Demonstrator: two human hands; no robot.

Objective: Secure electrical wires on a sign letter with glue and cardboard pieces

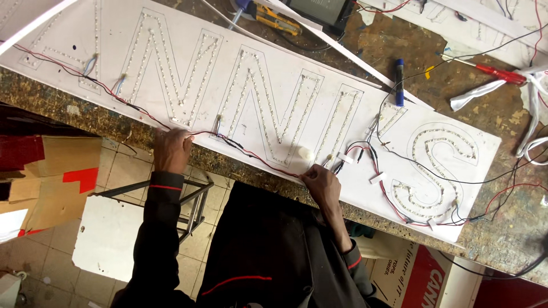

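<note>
Wiring the board is under way: the left hand, mid-left, and the right hand, at center, each pinch the red-black wire along the board's lower edge on the tabletop. Next move, I judge, calls for keeping it taut and flat.

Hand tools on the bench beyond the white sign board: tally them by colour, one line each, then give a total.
Blue marker pen: 1
Red-handled screwdriver: 1
Yellow utility knife: 1
Total: 3
All three lie untouched; the left hand and right hand rest at the near edge of the sign board, on the red and black wires.
</note>
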